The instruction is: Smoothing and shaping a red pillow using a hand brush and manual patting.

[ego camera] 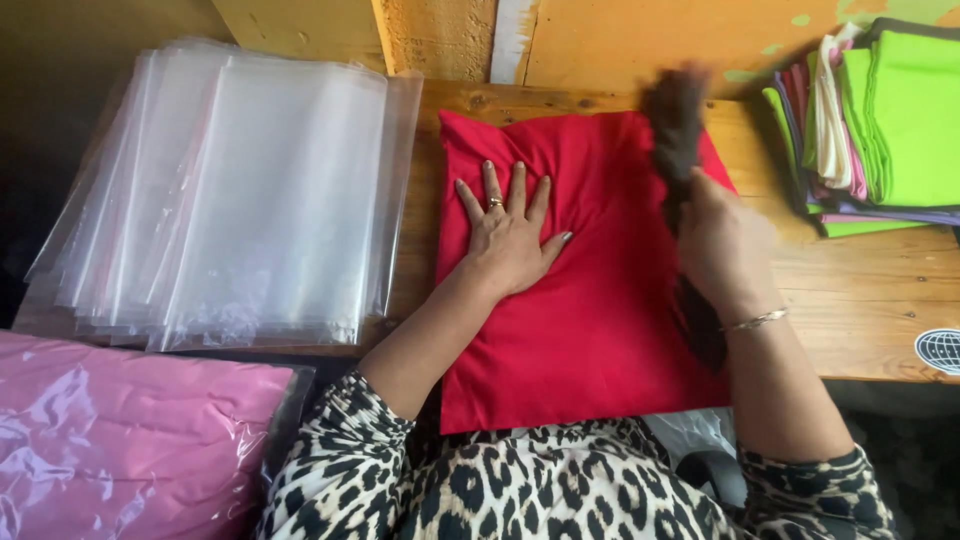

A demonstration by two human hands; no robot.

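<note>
A folded red cloth lies flat on the wooden table in front of me. My left hand rests palm down on its upper left part, fingers spread, a ring on one finger. My right hand is closed around a dark brush, blurred by motion, over the cloth's right edge. A thin bracelet sits on my right wrist. The brush's lower end shows dark below my right hand.
A stack of clear plastic bags lies to the left on the table. A pink cloth in a plastic bag sits at the lower left. Folded green, pink and purple cloths are piled at the upper right. A round sticker is on the table's right edge.
</note>
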